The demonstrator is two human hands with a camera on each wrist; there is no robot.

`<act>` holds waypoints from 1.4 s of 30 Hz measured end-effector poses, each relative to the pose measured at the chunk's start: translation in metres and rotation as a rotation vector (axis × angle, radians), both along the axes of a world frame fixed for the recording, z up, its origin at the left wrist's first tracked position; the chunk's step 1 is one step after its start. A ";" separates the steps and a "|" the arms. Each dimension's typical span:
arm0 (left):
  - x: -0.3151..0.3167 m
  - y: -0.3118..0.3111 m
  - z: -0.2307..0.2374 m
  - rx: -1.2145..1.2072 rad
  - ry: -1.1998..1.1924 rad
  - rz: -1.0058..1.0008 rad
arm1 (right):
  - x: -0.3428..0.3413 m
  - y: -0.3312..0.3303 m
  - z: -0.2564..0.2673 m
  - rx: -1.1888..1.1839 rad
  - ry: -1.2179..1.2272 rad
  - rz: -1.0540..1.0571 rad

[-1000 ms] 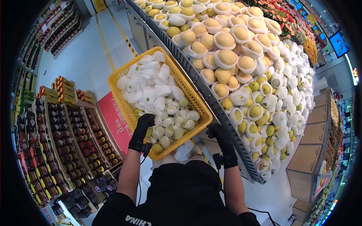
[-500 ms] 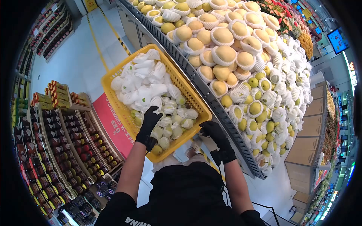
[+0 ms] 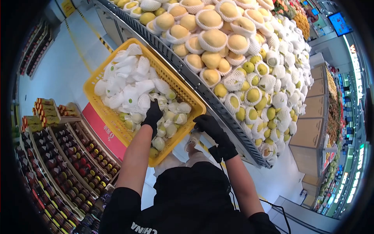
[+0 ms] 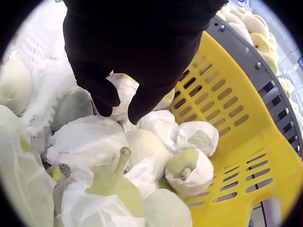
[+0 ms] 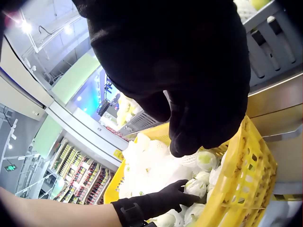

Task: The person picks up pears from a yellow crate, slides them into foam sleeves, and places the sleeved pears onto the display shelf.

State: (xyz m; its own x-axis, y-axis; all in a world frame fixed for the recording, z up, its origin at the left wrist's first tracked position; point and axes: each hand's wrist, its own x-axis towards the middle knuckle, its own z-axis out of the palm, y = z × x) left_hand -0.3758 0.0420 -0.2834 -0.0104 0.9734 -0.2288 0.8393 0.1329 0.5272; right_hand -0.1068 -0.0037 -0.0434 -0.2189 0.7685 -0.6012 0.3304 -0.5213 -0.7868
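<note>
A yellow plastic crate (image 3: 194,124) holds pears in thin white wrap and, at its far end, a heap of white foam nets (image 3: 128,80). My black-gloved left hand (image 3: 152,116) reaches down among the wrapped pears (image 3: 171,117). In the left wrist view its thumb and finger curve around a wrapped pear (image 4: 124,87), which the hand partly covers. The right wrist view shows that hand (image 5: 163,201) with fingers on either side of a pear (image 5: 195,188). My gloved right hand (image 3: 212,129) hovers by the crate's near right corner, fingers loosely curled, nothing in them.
A sloping stand of netted yellow fruit (image 3: 214,38) and pears (image 3: 253,95) runs along the crate's right, behind a grey slatted edge (image 3: 202,85). Shelves of jars (image 3: 74,160) stand to the left. A red floor sign (image 3: 103,130) lies beside the crate.
My left hand has moved from the crate's left side inward, down onto the wrapped pears. The right hand stays near the crate's corner. The head view has shifted, so the crate appears further left.
</note>
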 end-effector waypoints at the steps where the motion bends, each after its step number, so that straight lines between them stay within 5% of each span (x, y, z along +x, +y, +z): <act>1: 0.002 0.006 0.030 -0.227 -0.035 0.062 | -0.001 0.000 0.002 -0.029 0.001 -0.024; 5: 0.004 0.008 0.043 -0.200 0.074 -0.078 | -0.002 -0.002 0.003 -0.059 0.022 -0.052; 8: 0.007 0.006 0.024 -0.169 0.001 0.018 | -0.004 -0.003 -0.001 -0.054 0.039 -0.055; 26: 0.013 -0.013 0.110 0.109 -0.669 0.225 | -0.008 -0.001 -0.026 -0.106 0.089 -0.047; 32: 0.020 -0.017 0.120 -0.025 -0.937 0.218 | -0.009 0.004 -0.025 -0.099 0.096 -0.056; 38: 0.021 -0.020 0.172 -0.398 -0.955 0.241 | -0.021 0.010 -0.015 -0.084 0.148 -0.075; 42: 0.033 -0.029 0.185 -0.389 -0.967 0.129 | -0.034 0.013 -0.007 -0.115 0.230 -0.094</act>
State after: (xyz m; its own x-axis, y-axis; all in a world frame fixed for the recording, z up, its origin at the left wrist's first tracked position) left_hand -0.3425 0.0131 -0.0987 0.2448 0.8354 -0.4921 0.0509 0.4957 0.8670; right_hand -0.1409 0.0089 -0.0505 -0.2905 0.7215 -0.6285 0.0958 -0.6316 -0.7694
